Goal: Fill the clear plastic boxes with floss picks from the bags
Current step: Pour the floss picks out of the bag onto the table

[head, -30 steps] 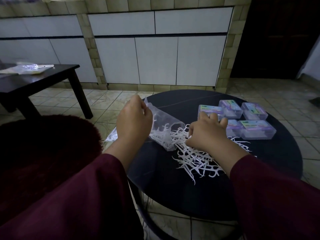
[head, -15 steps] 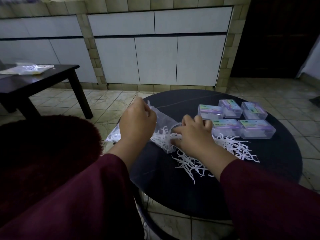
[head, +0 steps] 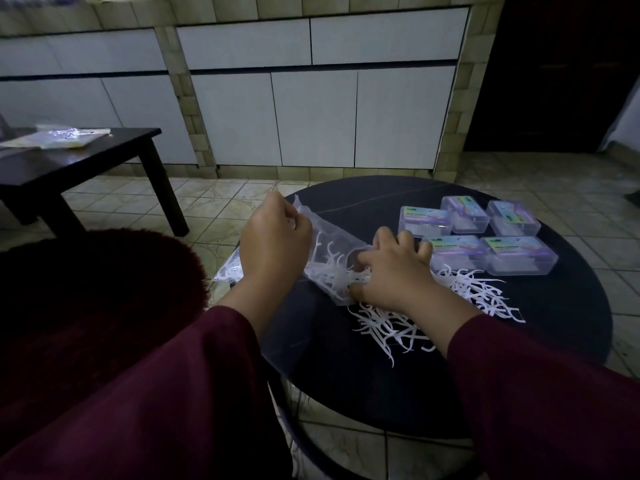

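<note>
On the round black table (head: 571, 341), my left hand (head: 273, 244) pinches the raised end of a clear plastic bag (head: 329, 258) that still holds white floss picks. My right hand (head: 391, 271) is at the bag's open mouth with its fingers curled into the picks there. A loose pile of white floss picks (head: 450, 299) lies on the table under and to the right of that hand. Several closed clear plastic boxes (head: 519, 254) with coloured labels stand in two rows at the table's right.
A second clear bag (head: 228, 271) lies at the table's left edge behind my left wrist. A dark low table (head: 86, 161) with plastic bags on it stands at the left. A dark red furry cushion (head: 104, 289) fills the lower left. Tiled floor surrounds everything.
My right hand has moved left from the pile near the boxes to the bag's mouth. The left hand has kept the bag's end raised, almost still.
</note>
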